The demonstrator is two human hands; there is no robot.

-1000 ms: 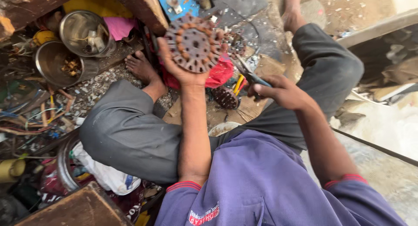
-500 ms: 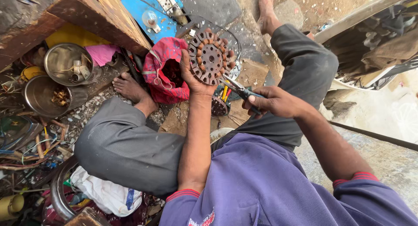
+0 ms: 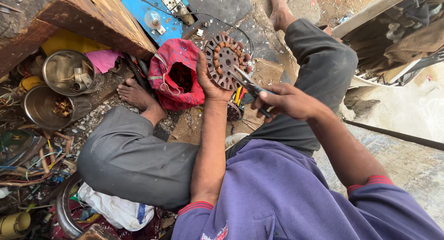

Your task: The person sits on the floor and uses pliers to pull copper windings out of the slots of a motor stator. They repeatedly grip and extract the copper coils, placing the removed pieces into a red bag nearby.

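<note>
My left hand [image 3: 206,79] grips a round rusty motor stator [image 3: 223,60] with copper windings, held upright in front of me over my lap. In my right hand [image 3: 286,100] is a pair of pliers [image 3: 248,84], whose jaws touch the lower right part of the stator. I sit on the ground with both knees bent and bare feet out in front.
A red cloth bag [image 3: 177,74] lies open by my left foot. A blue switch board [image 3: 158,16] lies beyond it, beside a wooden block [image 3: 88,13]. Two steel bowls [image 3: 68,72] with small parts and tangled wires [image 3: 32,161] fill the left side.
The view has shifted, so the stator and both hands now sit lower in the frame. The pliers' jaws have closed in onto the stator's face.
</note>
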